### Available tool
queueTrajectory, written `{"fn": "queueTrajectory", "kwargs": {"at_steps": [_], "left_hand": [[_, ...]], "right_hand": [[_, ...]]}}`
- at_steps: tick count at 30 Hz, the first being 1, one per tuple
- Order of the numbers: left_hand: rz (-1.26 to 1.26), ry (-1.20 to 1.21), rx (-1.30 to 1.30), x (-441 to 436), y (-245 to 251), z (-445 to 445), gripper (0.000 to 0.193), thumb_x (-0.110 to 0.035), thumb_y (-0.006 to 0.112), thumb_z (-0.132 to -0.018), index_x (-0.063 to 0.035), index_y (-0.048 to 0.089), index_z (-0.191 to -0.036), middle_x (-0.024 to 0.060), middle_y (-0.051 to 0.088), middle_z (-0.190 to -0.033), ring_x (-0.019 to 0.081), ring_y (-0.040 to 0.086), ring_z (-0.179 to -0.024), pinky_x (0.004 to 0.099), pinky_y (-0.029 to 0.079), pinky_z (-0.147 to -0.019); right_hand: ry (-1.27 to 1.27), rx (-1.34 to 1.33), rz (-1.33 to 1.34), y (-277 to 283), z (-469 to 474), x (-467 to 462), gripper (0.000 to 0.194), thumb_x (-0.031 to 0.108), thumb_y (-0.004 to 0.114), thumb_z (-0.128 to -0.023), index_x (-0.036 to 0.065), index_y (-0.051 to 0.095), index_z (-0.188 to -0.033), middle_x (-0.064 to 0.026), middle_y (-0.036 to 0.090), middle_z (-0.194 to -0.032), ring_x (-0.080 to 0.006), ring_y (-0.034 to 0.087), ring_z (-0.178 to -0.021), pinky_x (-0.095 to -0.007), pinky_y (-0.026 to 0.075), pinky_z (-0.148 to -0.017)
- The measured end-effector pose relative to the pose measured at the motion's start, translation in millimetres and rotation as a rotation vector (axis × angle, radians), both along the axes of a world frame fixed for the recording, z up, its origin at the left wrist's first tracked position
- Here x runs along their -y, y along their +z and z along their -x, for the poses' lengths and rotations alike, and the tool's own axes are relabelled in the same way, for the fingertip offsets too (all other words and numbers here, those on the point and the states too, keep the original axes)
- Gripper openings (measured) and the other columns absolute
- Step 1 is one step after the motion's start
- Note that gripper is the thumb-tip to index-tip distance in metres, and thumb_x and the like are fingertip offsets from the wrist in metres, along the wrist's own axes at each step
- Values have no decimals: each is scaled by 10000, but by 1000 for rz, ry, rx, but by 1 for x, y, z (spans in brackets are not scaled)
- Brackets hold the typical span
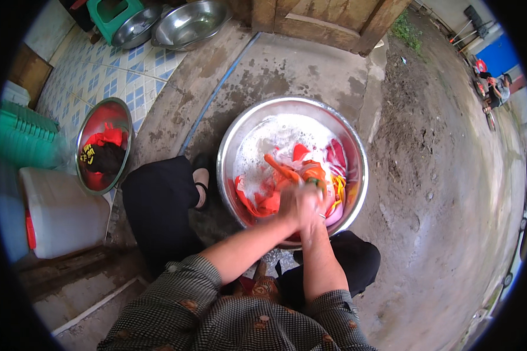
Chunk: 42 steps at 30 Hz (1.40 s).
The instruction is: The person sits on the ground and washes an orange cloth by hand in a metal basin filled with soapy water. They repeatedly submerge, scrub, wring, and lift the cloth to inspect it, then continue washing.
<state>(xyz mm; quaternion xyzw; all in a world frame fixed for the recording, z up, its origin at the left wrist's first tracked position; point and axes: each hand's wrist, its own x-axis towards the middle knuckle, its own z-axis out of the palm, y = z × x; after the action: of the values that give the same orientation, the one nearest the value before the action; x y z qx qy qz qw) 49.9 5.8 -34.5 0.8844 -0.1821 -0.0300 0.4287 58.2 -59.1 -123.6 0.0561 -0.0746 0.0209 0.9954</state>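
Observation:
A large round metal basin stands on the ground in front of me, holding foamy water. Both hands are close together over its near half and blurred by motion. My left hand and my right hand are closed on a wet orange cloth, which sticks out beyond them. A ring shows on the right hand. Red-orange fabric lies in the suds to the left. On the right are a dark pink cloth and a yellow one.
A smaller metal basin at left holds red and black clothes. Nearby are a plastic jug and green crates. A blue hose crosses the concrete. Two metal bowls adjoin a green stool. Far right, a person sits.

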Motion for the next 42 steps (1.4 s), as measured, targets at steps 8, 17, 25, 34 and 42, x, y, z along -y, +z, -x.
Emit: {"fn": "queueTrajectory", "kwargs": {"at_steps": [8, 17, 25, 34, 42], "left_hand": [[296, -13, -255, -7, -48, -61, 344, -321, 597, -877, 10, 637, -793, 210, 623, -706, 323, 639, -672, 409, 490, -631], [259, -230, 225, -14, 11, 44, 132, -250, 642, -832, -151, 675, -913, 47, 631, -746, 229, 610, -646, 378, 475, -571], [-27, 89, -43, 16, -45, -58, 324, -378, 554, -837, -87, 664, -750, 175, 652, -741, 365, 637, -689, 467, 501, -623], [633, 203, -688, -25, -30, -28, 320, -344, 677, -842, -73, 612, -998, 67, 640, -912, 160, 625, -831, 336, 490, -685], [1010, 326, -909, -34, -10, -74, 341, -23, 530, -789, -43, 529, -1129, 106, 606, -1016, 214, 625, -898, 348, 542, -720]], "right_hand": [[71, -651, 377, 42, 21, 9, 404, 365, 512, -907, 77, 563, -1186, -107, 620, -1144, -253, 603, -1036, -404, 486, -915], [106, -494, 249, 3, 26, 29, 353, 383, 504, -930, 78, 605, -1076, -97, 649, -1022, -233, 625, -917, -379, 516, -820], [-5, -790, 370, 28, 13, 4, 458, 451, 450, -937, 79, 569, -1176, -92, 625, -1144, -258, 609, -1016, -425, 500, -879], [-118, -632, 300, 56, 16, 18, 430, 309, 487, -864, 29, 574, -1178, -125, 609, -1188, -282, 565, -1109, -442, 414, -1010], [73, -708, 721, 42, 19, 7, 532, 474, 494, -921, 138, 432, -1328, -116, 491, -1317, -311, 555, -1120, -550, 437, -958]]}}
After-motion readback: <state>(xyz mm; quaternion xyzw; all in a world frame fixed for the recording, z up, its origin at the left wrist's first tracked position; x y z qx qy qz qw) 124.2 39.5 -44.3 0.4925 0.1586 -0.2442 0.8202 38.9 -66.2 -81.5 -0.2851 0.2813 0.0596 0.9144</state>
